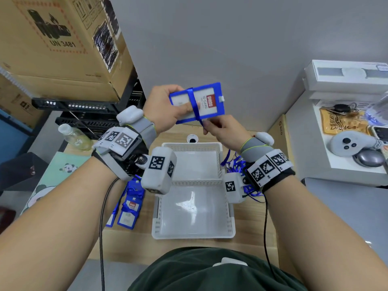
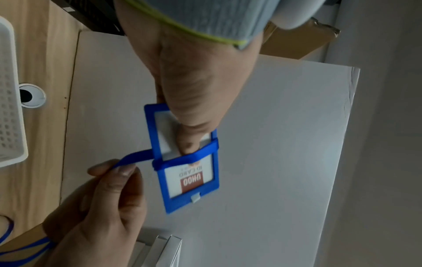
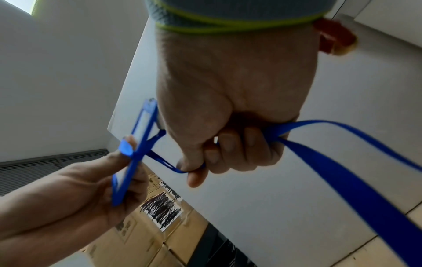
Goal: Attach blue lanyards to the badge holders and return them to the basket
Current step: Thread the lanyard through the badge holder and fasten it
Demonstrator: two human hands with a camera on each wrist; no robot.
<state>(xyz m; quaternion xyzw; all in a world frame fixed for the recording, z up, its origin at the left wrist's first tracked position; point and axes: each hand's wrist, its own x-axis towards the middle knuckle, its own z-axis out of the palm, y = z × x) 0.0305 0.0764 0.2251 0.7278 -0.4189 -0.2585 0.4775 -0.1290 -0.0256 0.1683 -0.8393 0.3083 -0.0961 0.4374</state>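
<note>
My left hand (image 1: 168, 110) grips a blue badge holder (image 1: 206, 101) by its left end, thumb on the clear front, above the far end of the white basket (image 1: 193, 234). A blue lanyard (image 1: 194, 106) is wound once across the holder's middle. My right hand (image 1: 222, 128) pinches the lanyard strap just below the holder's lower edge. In the left wrist view the holder (image 2: 194, 180) shows a red label, and the strap (image 2: 134, 159) runs to the right fingers. In the right wrist view the strap (image 3: 342, 171) trails out of my curled right hand (image 3: 228, 144).
More blue badge holders (image 1: 129, 213) lie on the wooden table left of the basket; loose blue lanyards (image 1: 239, 166) lie to its right. Cardboard boxes (image 1: 58, 43) and black crates stand far left, a plastic bottle (image 1: 73, 136) beside them. A side table (image 1: 336, 164) holds boxes and a controller.
</note>
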